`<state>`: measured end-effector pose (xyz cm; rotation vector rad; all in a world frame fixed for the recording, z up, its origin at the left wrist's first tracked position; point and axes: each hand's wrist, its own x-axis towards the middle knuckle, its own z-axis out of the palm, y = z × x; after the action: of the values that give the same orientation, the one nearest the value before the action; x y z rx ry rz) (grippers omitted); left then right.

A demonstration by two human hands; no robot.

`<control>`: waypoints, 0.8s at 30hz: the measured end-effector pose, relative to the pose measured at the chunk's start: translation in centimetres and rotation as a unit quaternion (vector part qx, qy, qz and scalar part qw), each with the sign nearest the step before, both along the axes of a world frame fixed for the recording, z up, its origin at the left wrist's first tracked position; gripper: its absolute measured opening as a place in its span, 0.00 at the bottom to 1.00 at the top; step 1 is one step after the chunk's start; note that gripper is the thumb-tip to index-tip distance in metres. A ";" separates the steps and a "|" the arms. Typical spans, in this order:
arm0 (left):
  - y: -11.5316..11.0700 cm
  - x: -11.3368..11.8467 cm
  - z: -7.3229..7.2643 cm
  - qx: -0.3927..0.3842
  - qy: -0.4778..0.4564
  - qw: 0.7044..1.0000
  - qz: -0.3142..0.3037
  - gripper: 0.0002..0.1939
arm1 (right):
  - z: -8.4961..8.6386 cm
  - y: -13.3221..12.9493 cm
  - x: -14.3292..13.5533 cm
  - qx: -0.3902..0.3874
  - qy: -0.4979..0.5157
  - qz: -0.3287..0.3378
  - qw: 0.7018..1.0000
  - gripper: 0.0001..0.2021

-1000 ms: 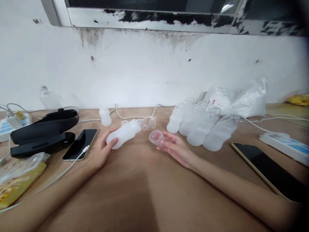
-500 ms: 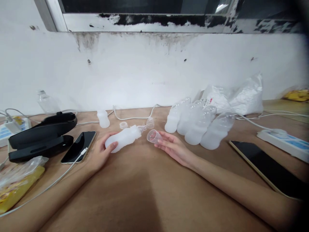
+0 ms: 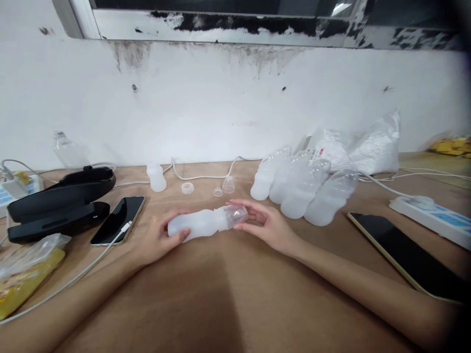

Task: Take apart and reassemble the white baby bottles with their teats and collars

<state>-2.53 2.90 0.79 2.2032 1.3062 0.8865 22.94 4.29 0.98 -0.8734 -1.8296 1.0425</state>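
Note:
A frosted baby bottle (image 3: 200,224) lies sideways just above the table, its base in my left hand (image 3: 159,236), whose fingers and thumb are wrapped round it. A clear cap (image 3: 236,216) sits over the bottle's teat end, and my right hand (image 3: 270,226) grips it by its far end between fingers and thumb. Behind them on the table are a loose collar ring (image 3: 187,188), a small clear teat (image 3: 218,191) and another clear cap (image 3: 228,184). An uncapped bottle (image 3: 157,178) stands upright to the left of the ring.
Several capped bottles (image 3: 324,203) stand at the right, before a white plastic bag (image 3: 375,147). Phones lie at the left (image 3: 117,220) and right (image 3: 401,255). A black case (image 3: 61,203), a yellow packet (image 3: 29,279), cables and power strips (image 3: 434,215) surround the work area.
My right hand has brought the clear cap left onto the bottle's teat end. The bottle in my left hand has shifted slightly right and turned more level.

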 end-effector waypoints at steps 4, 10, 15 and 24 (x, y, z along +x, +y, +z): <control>-0.4 0.6 0.2 -0.044 -0.055 0.997 0.015 0.16 | -0.2 0.2 0.5 -0.039 0.016 -0.010 0.999 0.23; -0.9 1.9 0.4 -0.197 -0.175 0.964 0.036 0.15 | -0.2 0.5 0.6 -0.067 0.037 -0.028 0.997 0.22; -1.0 1.9 0.5 -0.264 -0.209 0.941 0.032 0.18 | -0.7 0.4 0.3 -0.073 0.030 -0.031 0.996 0.22; -2.2 2.6 1.3 -0.175 -0.152 0.967 0.104 0.17 | 0.2 -0.7 -0.2 -0.007 0.011 -0.042 0.999 0.20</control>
<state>0.03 0.74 2.08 1.6143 1.4298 0.9416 22.71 3.59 1.21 -0.9353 -1.7536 1.0106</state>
